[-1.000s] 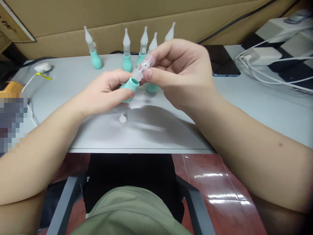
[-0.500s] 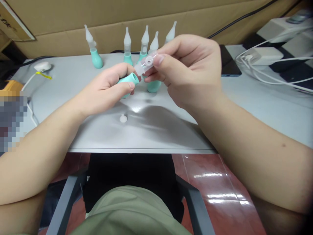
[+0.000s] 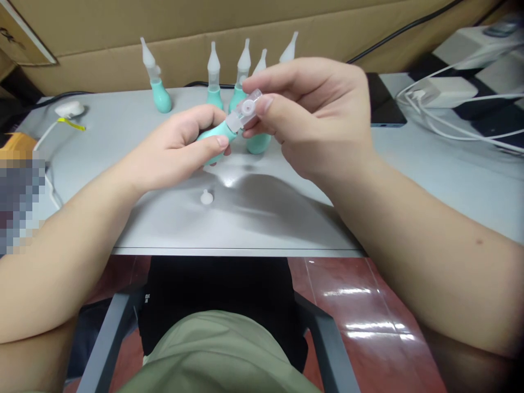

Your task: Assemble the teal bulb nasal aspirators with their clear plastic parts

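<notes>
A teal rubber bulb (image 3: 213, 143) is gripped in the left hand (image 3: 180, 150), thumb and fingers closed round it, while a clear plastic tube piece (image 3: 244, 111) is pinched between thumb and forefinger of the right hand (image 3: 315, 117). The two parts are held just above the grey table (image 3: 409, 180), near its middle, with the tube's lower end met against the bulb's mouth — whether it is seated or only touching cannot be told.

The step in hand is judged to be the joining of tube to bulb; a straight push along the bulb's axis, with the bulb kept from buckling, appears to be called for next.

A small white cap (image 3: 207, 197) lies loose on the table just nearer than the hands. Behind them, finished aspirators (image 3: 213, 76) with pale conical tips are stood in a row before a cardboard wall (image 3: 123, 33). A dark phone (image 3: 382, 101) and white chargers (image 3: 440, 90) with cables are set at far right — no brand, label or writing can be read on anything.
</notes>
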Tool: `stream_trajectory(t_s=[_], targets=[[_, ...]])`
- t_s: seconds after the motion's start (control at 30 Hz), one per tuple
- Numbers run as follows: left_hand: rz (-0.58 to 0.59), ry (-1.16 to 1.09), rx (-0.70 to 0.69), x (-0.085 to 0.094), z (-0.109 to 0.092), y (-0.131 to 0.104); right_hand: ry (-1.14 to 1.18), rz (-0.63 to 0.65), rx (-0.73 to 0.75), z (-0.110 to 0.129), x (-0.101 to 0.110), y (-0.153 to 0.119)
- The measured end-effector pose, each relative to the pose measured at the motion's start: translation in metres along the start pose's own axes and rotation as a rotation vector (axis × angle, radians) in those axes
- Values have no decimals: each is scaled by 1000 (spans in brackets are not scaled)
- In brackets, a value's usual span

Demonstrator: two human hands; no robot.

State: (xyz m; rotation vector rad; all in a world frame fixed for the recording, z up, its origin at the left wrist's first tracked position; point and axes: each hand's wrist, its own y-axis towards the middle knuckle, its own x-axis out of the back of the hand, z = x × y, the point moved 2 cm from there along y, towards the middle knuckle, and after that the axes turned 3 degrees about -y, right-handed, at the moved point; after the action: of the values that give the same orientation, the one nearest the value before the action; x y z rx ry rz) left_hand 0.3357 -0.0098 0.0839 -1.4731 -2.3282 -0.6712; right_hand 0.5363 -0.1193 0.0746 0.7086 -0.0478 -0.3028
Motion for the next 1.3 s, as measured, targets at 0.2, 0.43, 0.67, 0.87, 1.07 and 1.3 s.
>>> stream_trajectory(t_s=[0.2, 0.43, 0.67, 0.87, 1.07, 1.3], targets=[[-9, -68, 0, 0, 3, 3, -187, -7, -82, 8, 2, -2], [10, -73, -10, -1, 3, 3, -179, 86, -16, 7, 6, -2], [3, 41, -23, 2, -1, 0, -317, 101, -41, 8, 12, -3], [15, 117, -12, 2, -10, -4, -323, 165, -55, 9, 15, -3], [-13, 49, -68, 0, -8, -4, -209, 134, -56, 2, 11, -5], [8, 57, -71, 1, -9, -3, -227, 184, -23, -4, 11, -4]])
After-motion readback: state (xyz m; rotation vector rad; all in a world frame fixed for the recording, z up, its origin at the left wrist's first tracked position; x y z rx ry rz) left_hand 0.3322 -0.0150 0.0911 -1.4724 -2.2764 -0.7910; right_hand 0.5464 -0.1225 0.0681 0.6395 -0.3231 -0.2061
